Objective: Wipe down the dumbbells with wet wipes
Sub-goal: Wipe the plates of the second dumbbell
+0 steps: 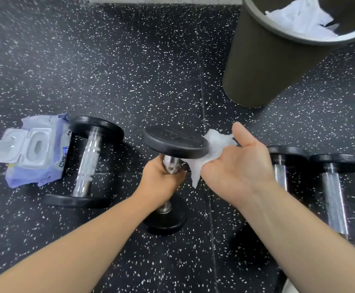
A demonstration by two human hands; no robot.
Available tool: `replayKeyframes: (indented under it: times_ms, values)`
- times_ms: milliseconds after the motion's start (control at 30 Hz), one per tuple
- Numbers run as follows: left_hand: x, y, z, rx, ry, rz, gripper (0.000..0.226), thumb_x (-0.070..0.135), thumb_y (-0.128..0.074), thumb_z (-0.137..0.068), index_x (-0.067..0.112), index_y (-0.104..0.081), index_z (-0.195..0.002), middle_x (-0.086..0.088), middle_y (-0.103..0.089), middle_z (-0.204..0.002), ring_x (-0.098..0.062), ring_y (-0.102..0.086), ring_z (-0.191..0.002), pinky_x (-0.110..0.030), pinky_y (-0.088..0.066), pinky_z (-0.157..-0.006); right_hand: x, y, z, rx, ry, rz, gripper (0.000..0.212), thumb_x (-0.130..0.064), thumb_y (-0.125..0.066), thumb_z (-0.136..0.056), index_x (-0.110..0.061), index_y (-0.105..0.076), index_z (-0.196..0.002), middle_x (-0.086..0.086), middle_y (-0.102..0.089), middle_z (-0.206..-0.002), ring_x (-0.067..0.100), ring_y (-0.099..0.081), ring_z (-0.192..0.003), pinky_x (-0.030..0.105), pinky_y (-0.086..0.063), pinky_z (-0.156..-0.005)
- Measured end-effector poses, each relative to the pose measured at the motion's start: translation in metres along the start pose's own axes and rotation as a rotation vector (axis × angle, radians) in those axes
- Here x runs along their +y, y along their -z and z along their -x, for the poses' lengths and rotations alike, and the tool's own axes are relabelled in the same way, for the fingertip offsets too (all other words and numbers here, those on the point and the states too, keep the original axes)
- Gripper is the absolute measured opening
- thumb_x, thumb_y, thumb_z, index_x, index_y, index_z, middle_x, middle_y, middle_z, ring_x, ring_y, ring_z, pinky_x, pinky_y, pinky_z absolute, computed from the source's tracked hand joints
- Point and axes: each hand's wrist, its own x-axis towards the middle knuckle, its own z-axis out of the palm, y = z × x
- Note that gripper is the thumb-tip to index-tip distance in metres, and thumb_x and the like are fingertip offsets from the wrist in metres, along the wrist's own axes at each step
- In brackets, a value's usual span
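Left hand (161, 180): fingers wrapped tight round the knurled chrome handle (170, 166) of the middle dumbbell (175, 142), which stands on end.
Right hand (237, 166): palm toward the camera, thumb raised – the fingers, mostly hidden, hold a bunched wet wipe (216, 142) against the rim of the top plate.
Lower plate (166, 220): rests on the speckled black floor (130, 70).
Left dumbbell (87, 159): lies on the floor, just beside the wipes pack (35, 149) – the pack's lid stands open.
Right dumbbells: two more, one near (280, 166) the right hand, one (335, 197) beyond it.
Bin (263, 60): far right, white crumpled sheets inside.
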Motion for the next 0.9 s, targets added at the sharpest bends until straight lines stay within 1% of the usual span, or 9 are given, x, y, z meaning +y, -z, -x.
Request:
replayKeyframes:
  times_ms: [67,167,233,333,533,667,767,833,900]
  values:
    - [0.001,0.002,0.001,-0.048,-0.017,-0.014,0.031,-0.009,-0.061,-0.077,0.010,-0.045,-0.058,0.008,-0.045,-0.046,-0.009,-0.037,-0.045,-0.019,-0.033,-0.047,-0.001,0.002,-0.016,0.056,0.001,0.058,0.062,-0.046,-0.039,-0.098,0.006,-0.051,-0.129,0.025,-0.063,-0.121,0.035,-0.062,-0.112,0.044,-0.047,-0.097]
    - [0.004,0.001,0.003,-0.037,0.000,0.011,0.033,-0.003,-0.067,-0.078,0.020,-0.048,-0.062,0.012,-0.049,-0.047,-0.006,-0.041,-0.046,-0.023,-0.037,-0.050,0.000,0.005,-0.028,0.073,-0.012,0.101,0.066,-0.051,-0.037,-0.097,0.006,-0.051,-0.128,0.026,-0.064,-0.118,0.037,-0.063,-0.109,0.043,-0.052,-0.092]
    - [0.005,-0.001,0.009,0.039,0.002,-0.089,0.022,0.014,-0.071,-0.079,0.027,-0.053,-0.082,0.015,-0.061,-0.065,-0.003,-0.053,-0.059,-0.023,-0.044,-0.059,-0.001,0.006,-0.030,0.057,-0.015,0.092,0.065,-0.050,-0.038,-0.097,0.005,-0.051,-0.129,0.024,-0.066,-0.115,0.035,-0.067,-0.100,0.041,-0.059,-0.081]
    - [0.009,-0.011,0.025,0.145,-0.022,-0.255,0.041,0.030,-0.072,-0.076,0.038,-0.039,-0.101,0.015,-0.060,-0.096,-0.004,-0.058,-0.086,-0.031,-0.048,-0.074,-0.001,0.003,-0.029,0.065,0.001,0.041,0.064,-0.048,-0.042,-0.097,0.007,-0.048,-0.131,0.024,-0.066,-0.109,0.034,-0.072,-0.077,0.036,-0.059,-0.056]
    - [0.013,-0.011,0.010,0.246,-0.002,-0.272,0.034,0.023,-0.070,-0.079,0.027,-0.042,-0.098,0.008,-0.061,-0.088,-0.014,-0.059,-0.079,-0.029,-0.044,-0.064,0.008,-0.005,-0.021,0.023,0.046,-0.042,0.060,-0.042,-0.045,-0.096,-0.004,-0.036,-0.143,0.019,-0.053,-0.133,0.036,-0.059,-0.114,0.049,-0.043,-0.101]
    - [0.014,-0.002,0.008,0.220,0.010,-0.141,0.024,0.012,-0.074,-0.074,0.023,-0.054,-0.081,0.011,-0.063,-0.071,-0.003,-0.056,-0.063,-0.009,-0.039,-0.052,0.012,-0.005,-0.016,-0.045,0.009,-0.043,0.061,-0.044,-0.046,-0.095,-0.004,-0.040,-0.141,0.022,-0.057,-0.130,0.037,-0.058,-0.118,0.049,-0.042,-0.104]
    - [0.020,0.000,0.006,0.082,0.055,0.023,0.021,-0.001,-0.074,-0.072,0.013,-0.059,-0.068,0.012,-0.058,-0.050,-0.003,-0.050,-0.046,-0.009,-0.037,-0.044,0.007,-0.001,-0.029,0.006,-0.024,0.006,0.065,-0.053,-0.045,-0.093,-0.002,-0.049,-0.134,0.019,-0.060,-0.127,0.036,-0.059,-0.115,0.047,-0.044,-0.103]
    - [0.025,-0.001,0.005,0.001,0.096,0.144,0.017,-0.007,-0.073,-0.075,0.007,-0.064,-0.079,0.013,-0.060,-0.053,0.002,-0.052,-0.041,-0.008,-0.038,-0.043,0.005,-0.002,-0.033,0.031,-0.052,0.044,0.073,-0.058,-0.043,-0.092,0.001,-0.049,-0.134,0.025,-0.058,-0.130,0.040,-0.055,-0.121,0.050,-0.038,-0.109]
    - [0.023,-0.001,0.003,0.010,0.085,0.065,0.020,-0.002,-0.072,-0.077,0.011,-0.060,-0.068,0.013,-0.054,-0.044,-0.001,-0.048,-0.039,-0.011,-0.037,-0.042,0.004,-0.001,-0.033,0.068,-0.041,0.048,0.073,-0.058,-0.042,-0.092,0.001,-0.048,-0.135,0.025,-0.057,-0.131,0.040,-0.054,-0.123,0.048,-0.038,-0.109]
